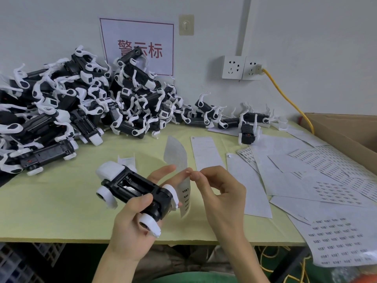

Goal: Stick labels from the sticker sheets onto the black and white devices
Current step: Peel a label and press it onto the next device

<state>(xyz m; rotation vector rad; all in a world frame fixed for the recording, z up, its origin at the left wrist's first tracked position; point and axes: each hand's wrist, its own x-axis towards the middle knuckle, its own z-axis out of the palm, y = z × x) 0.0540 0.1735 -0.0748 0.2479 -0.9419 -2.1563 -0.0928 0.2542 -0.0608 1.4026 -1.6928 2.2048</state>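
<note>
A pale green table (61, 211) fills most of the view, its left and right ends cut off. On its far left side a big pile of black and white devices (61, 103) leans against the wall, so tangled that single units are hard to separate, and a few stragglers trail off to the right. Loose sticker sheets (326, 180) overlap across the right side, some hanging over the front edge; their print is too small to read. A cardboard box (346, 127) stands beyond them, only partly in frame. On the wall, a red-lettered sign (138, 33) is half hidden by the pile, and a yellow cable (285, 94) runs from a socket (242, 67). Near the front edge the left hand (130, 227) grips one device (130, 188) above the table, black underside up, thumb across it, the fingers mostly hidden behind. A curved sticker strip (179, 160) stands against those fingers. The right hand (224, 197) pinches thumb and forefinger at the strip's edge; whether a label sits between them cannot be made out.
</note>
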